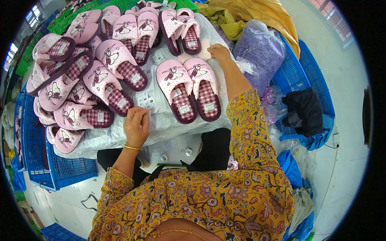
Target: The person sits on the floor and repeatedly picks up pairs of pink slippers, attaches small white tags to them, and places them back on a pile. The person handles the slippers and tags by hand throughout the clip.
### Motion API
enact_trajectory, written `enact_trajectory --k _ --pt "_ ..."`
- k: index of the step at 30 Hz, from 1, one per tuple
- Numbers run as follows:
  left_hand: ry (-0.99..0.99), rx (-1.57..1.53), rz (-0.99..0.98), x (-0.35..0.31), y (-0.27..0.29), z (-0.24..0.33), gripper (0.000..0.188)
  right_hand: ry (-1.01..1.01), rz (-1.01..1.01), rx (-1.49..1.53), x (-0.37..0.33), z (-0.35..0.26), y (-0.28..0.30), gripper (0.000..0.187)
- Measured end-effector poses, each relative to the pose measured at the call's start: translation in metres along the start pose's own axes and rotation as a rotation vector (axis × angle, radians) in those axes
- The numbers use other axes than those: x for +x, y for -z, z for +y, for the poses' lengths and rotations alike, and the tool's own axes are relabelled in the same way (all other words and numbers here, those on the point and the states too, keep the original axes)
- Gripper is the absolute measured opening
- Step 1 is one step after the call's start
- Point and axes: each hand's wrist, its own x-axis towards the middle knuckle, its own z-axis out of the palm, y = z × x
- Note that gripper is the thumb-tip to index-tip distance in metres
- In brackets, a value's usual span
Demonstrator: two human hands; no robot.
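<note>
A pair of pink slippers (175, 88) with maroon checked insoles lies side by side on the plastic-covered table, toes away from me. My left hand (136, 125) is at the table's near edge, fingers curled together beside a stack of clear printed plastic bags (145, 99). Whatever those fingers pinch is too small to make out. Beyond the pair, my right hand (219, 52) is closed at the edge of a pale pink flat piece (204, 50). Its material is unclear. Another slipper pair (177, 30) rests just past that piece.
Many matching slippers (66, 90) are heaped on the table's left side. Blue crates (74, 170) stand at left and right. A clear bag of purple material (257, 54), yellow cloth (257, 12) and a black cloth (303, 112) lie along the right.
</note>
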Motion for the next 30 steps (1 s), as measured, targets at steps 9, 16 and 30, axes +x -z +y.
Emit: enact_trajectory --k 9,16,30 --pt "0.014 -0.015 -0.007 -0.001 0.001 0.001 0.013 0.102 0.234 0.204 -0.027 -0.032 0.004 0.027" --pt "-0.034 0.023 -0.005 -0.002 0.004 -0.004 0.017 0.396 0.224 0.093 -0.061 -0.077 0.025 0.028" --pt "-0.116 -0.126 -0.474 0.116 -0.006 0.117 0.014 0.696 -0.073 -0.122 -0.268 -0.118 0.050 0.016"
